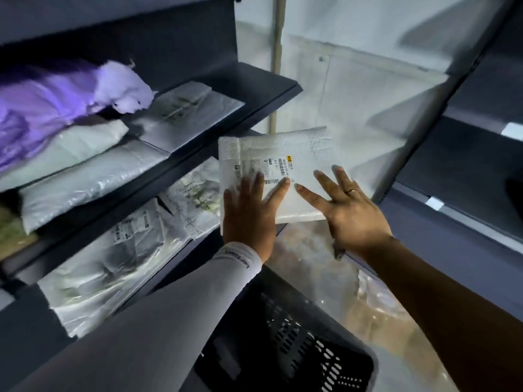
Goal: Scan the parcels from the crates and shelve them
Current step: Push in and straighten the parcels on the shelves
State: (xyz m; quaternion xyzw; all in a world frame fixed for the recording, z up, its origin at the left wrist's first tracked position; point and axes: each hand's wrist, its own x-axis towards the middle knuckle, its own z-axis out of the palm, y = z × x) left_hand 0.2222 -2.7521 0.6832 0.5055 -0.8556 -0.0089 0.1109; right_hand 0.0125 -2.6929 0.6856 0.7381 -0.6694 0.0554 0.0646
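Both hands lay flat on the white parcel (276,176), fingers spread wide and nothing gripped. The left hand (249,210), coming out of a pale sleeve (181,301), pressed on the parcel's near left corner, its fingertips reaching the printed label (278,168). The right hand (351,210), a ring (351,190) on one finger, pressed on the near right corner. Open palms suited the job, I judged: a flat, soft packet slides along more easily under a push than in a pinch, and the label stayed face up, readable for anyone checking it later.

That parcel sat at the right-hand end of the lower shelf (158,281), tilted a little, its near edge seeming to hang past the shelf front and its right part out beyond the shelf end. Left of the parcel, crumpled plastic packets (124,250) already covered the same shelf, one touching or slipping under its left edge. Above and left of the parcel, the upper shelf (271,91) held more flat packets (195,111) and a purple bag (56,100).

Room to move lay mostly ahead of the parcel, toward the shelf back, and probably a little to its left by overlapping neighbours. Right of the parcel was open air and a pale wall (353,80), so a push that way risked a drop. Below the parcel, near the forearms, stood a dark slotted crate (311,349).
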